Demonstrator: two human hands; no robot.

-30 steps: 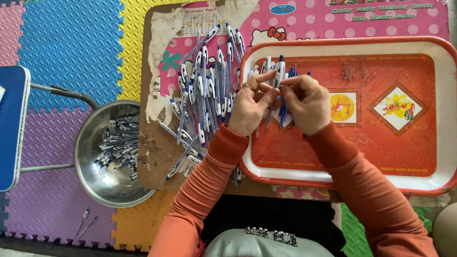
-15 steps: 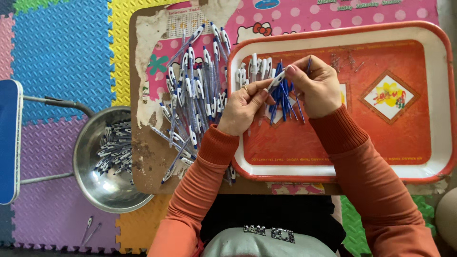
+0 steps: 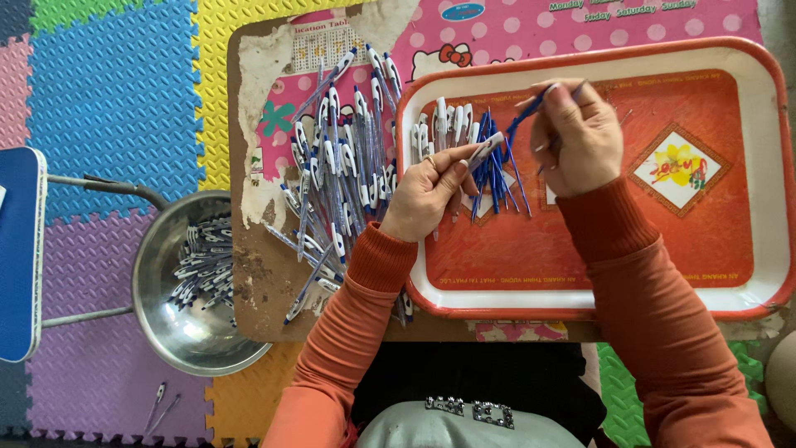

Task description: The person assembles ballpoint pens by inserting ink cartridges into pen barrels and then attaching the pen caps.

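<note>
My left hand (image 3: 431, 191) pinches a white pen barrel (image 3: 485, 151) over the left part of the orange tray (image 3: 580, 282). My right hand (image 3: 576, 137) is raised a little to the right and grips a thin blue refill (image 3: 527, 113). Between and below the hands lie several loose blue refills (image 3: 496, 178) and a row of white pen parts (image 3: 444, 124) on the tray. A heap of blue and white pens (image 3: 340, 178) lies on the low table (image 3: 257, 282) left of the tray.
A steel bowl (image 3: 178, 319) with several pen pieces stands on the floor at the left, next to a blue stool (image 3: 18, 249). Coloured foam mats (image 3: 108, 91) cover the floor. Two loose pieces (image 3: 162, 402) lie on the purple mat.
My hands have come apart: the right hand has drawn a blue refill up and to the right, and the left keeps the white barrel. The view has shifted slightly.
</note>
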